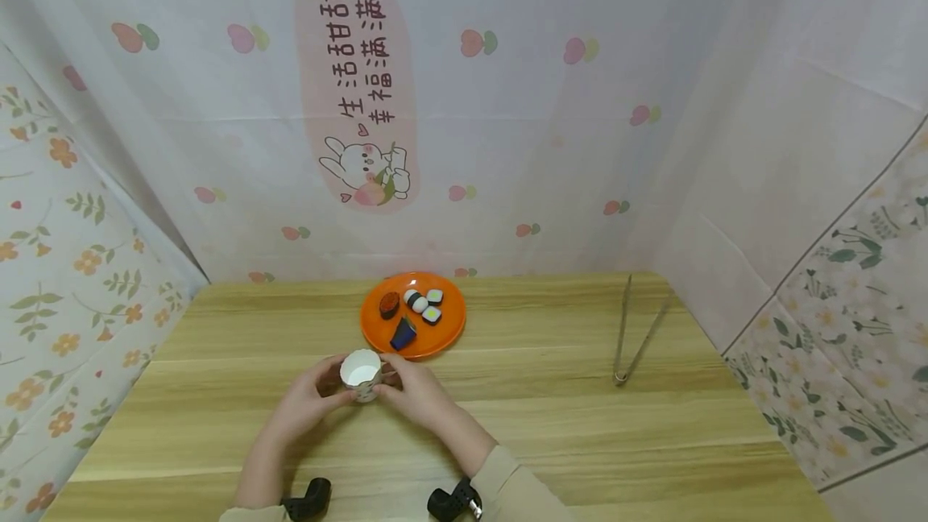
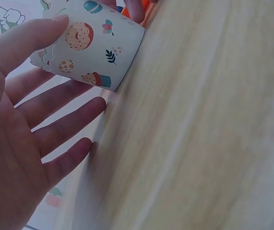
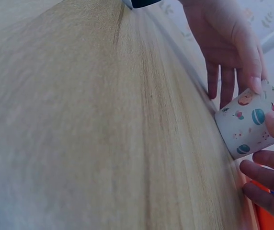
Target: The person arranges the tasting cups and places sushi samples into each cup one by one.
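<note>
left hand (image 1: 308,399) and right hand (image 1: 420,395) pinched the cup (image 1: 362,382) from opposite sides, probably to steady its light wall; mouth up, it was just nearer than the plate (image 1: 451,319), whose rim likely kept the sushi (image 1: 416,301) together.

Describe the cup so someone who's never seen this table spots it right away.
On the wooden table, find the orange plate near the far edge. Just in front of it, the left hand and right hand hold the cup from both sides. Unlike the plate, it is white, with a scalloped rim and printed pastries.
</note>
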The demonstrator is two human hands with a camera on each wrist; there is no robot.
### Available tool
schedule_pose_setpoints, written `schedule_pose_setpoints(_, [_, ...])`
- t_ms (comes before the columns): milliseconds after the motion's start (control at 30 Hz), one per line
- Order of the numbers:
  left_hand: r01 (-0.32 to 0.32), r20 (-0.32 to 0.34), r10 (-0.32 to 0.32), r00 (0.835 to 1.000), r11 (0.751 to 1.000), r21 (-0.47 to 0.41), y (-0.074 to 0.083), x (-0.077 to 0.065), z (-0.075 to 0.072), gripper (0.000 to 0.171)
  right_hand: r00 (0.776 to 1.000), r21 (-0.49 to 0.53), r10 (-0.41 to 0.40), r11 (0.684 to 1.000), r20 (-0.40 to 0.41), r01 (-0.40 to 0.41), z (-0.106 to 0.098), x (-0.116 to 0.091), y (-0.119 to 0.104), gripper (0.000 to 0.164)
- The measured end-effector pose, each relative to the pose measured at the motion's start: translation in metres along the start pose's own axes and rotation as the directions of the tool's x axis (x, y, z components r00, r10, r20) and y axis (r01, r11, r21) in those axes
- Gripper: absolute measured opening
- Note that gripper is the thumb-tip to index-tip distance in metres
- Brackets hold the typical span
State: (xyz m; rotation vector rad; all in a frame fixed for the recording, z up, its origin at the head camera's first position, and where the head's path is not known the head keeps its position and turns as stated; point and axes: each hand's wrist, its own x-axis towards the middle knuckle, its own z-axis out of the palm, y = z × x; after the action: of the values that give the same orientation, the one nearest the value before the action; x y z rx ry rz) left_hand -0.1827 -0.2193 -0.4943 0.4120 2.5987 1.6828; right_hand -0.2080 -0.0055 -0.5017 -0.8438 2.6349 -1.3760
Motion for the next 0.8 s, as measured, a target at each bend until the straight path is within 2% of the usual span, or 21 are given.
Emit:
schedule_pose_setpoints(267, [0.013, 0.034, -0.012, 0.999, 0.999, -0.029, 0.003, 0.001, 0.002, 0.058, 1.000, -0.001, 0.002, 1.000, -0.004, -0.002, -0.005, -0.003, -0.001, 0.042])
schedule_pose_setpoints(500, [0.049, 0.044, -0.051, 0.998, 0.998, 0.025, 0.008, 0.000, 0.003, 0.056, 1.000, 0.030, 0.001, 1.000, -0.003, -0.001, -0.009, -0.008, 0.000, 0.041])
schedule_pose_setpoints(800, [0.038, 0.070, -0.039, 0.997, 0.999, 0.023, 0.014, 0.001, 0.008, 0.057, 1.000, 0.058, 0.016, 0.998, -0.008, -0.016, -0.016, -0.017, 0.000, 0.039])
